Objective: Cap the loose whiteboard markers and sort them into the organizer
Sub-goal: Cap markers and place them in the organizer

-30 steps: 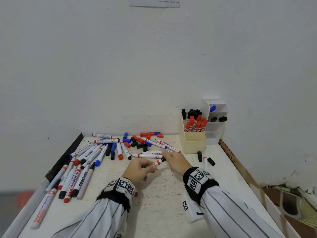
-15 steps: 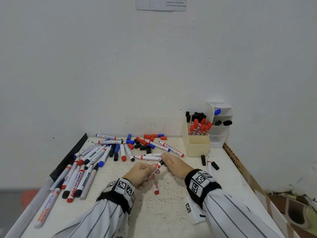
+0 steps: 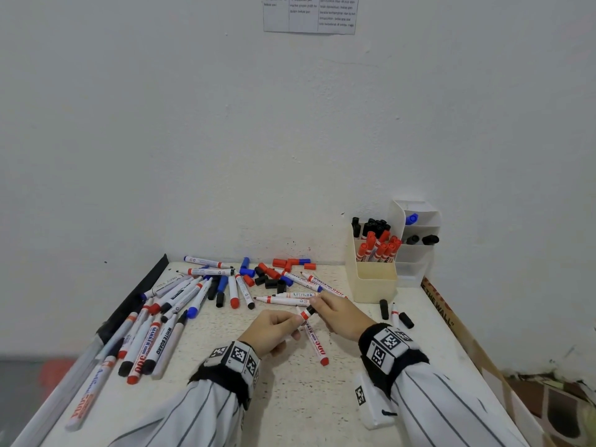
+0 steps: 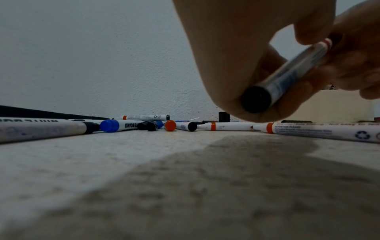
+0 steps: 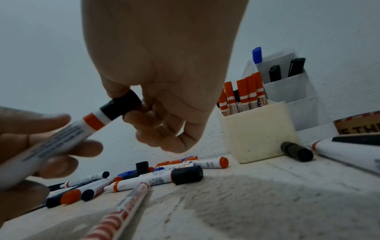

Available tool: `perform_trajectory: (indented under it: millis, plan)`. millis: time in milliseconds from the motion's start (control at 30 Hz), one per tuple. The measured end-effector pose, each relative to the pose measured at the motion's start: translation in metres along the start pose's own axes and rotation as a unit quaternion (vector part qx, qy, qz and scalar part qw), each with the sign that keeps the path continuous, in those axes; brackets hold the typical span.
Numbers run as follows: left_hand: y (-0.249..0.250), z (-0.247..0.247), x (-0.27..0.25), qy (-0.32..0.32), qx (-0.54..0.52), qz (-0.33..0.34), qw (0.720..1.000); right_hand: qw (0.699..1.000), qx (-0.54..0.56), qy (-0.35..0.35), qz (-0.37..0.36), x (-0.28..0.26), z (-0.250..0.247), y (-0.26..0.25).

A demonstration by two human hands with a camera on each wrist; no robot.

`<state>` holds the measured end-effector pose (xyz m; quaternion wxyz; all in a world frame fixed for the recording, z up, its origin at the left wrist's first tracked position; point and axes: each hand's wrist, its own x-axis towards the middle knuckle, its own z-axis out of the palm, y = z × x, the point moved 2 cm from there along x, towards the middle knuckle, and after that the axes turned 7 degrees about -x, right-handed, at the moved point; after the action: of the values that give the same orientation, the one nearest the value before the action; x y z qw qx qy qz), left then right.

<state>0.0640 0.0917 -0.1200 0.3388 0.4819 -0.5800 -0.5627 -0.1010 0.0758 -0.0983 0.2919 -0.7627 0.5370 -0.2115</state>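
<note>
Head view: table (image 3: 290, 398) against wall (image 3: 193, 140), covered w/ loose markers and caps. Organizer (image 3: 374, 282) sits at back right by the wall, so sorted stock stays out of the work zone; its cream bin holds red-capped and black-capped markers upright, and the white tiers (image 3: 416, 250) beside it hold one blue and two black. Uncapped pile (image 3: 167, 311) fans out at left, loose caps (image 3: 274, 275) cluster near the back centre, within reach of both hands.

Left hand (image 3: 274, 327) has fingers curled round the barrel of a marker (image 3: 301, 317), held just above the table, tilted toward the right. Right hand (image 3: 338, 314) pinches a black cap (image 5: 121, 105) on the marker's tip end, thumb and fingertips round it. Barrel braced in one hand, cap pushed w/ the other, prob. so it seats straight. Cap looks on, but can't tell if fully clicked; wrist views are blurred there.

Red-ended marker (image 3: 316, 343) lies on the table under the hands. Two black caps and an uncapped marker (image 3: 395, 314) lie in front of the organizer.

Judgement: capping step nearly done, bin drop next.
</note>
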Motion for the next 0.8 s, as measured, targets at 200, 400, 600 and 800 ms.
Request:
perform_trajectory:
  millis: [200, 400, 600, 800]
  plan:
    - [0.001, -0.001, 0.004, 0.045, 0.053, 0.0, 0.998, 0.986, 0.104, 0.131, 0.019, -0.003, -0.039, 0.01]
    - [0.005, 0.018, 0.013, 0.017, 0.208, -0.002, 0.978, 0.943, 0.156, 0.293, -0.001, 0.0, -0.107, 0.018]
    - [0.013, 0.045, 0.023, -0.065, 0.323, -0.08, 0.941, 0.906, 0.125, 0.403, -0.017, 0.014, -0.153, 0.023]
    - [0.011, 0.032, 0.035, 0.015, 0.384, -0.152, 0.911, 0.912, 0.063, 0.405, -0.005, 0.039, -0.164, 0.026]
